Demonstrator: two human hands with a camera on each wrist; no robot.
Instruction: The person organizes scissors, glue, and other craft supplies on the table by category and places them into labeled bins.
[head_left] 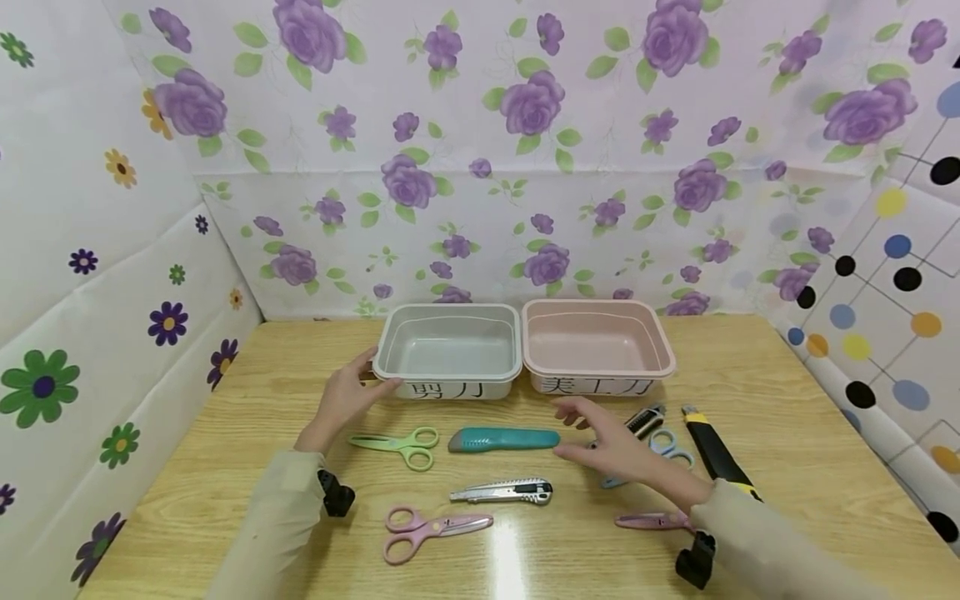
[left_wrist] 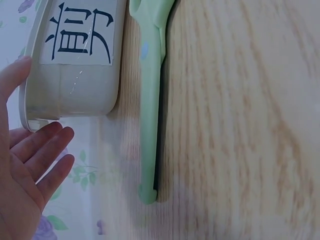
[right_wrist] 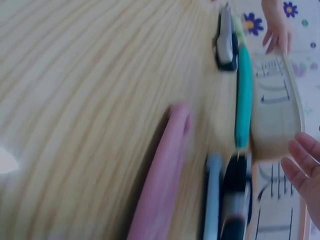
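Observation:
My left hand [head_left: 348, 396] is at the left front corner of a grey plastic basket [head_left: 447, 385] whose front label bears Chinese characters. Its thumb lies at the front rim, and the fingers stretch loosely along the left side. My right hand [head_left: 607, 437], fingers spread and slightly bent, hovers above the table by the right end of a teal utility knife [head_left: 504, 439]. Nothing is in its grasp. Beneath and behind it are a black-and-silver utility knife [head_left: 647, 419] and blue-handled scissors [head_left: 663, 446], both partly hidden. Green scissors [left_wrist: 151, 100] lie just below the left hand.
A pink basket [head_left: 598, 373] stands right of the grey one. Nearer me are a silver utility knife [head_left: 502, 492] and pink scissors [head_left: 431, 527]. More pink scissors [right_wrist: 162, 175] lie under the right forearm, beside a black-and-yellow utility knife [head_left: 716, 450]. Patterned cloth [head_left: 480, 217] backs the table.

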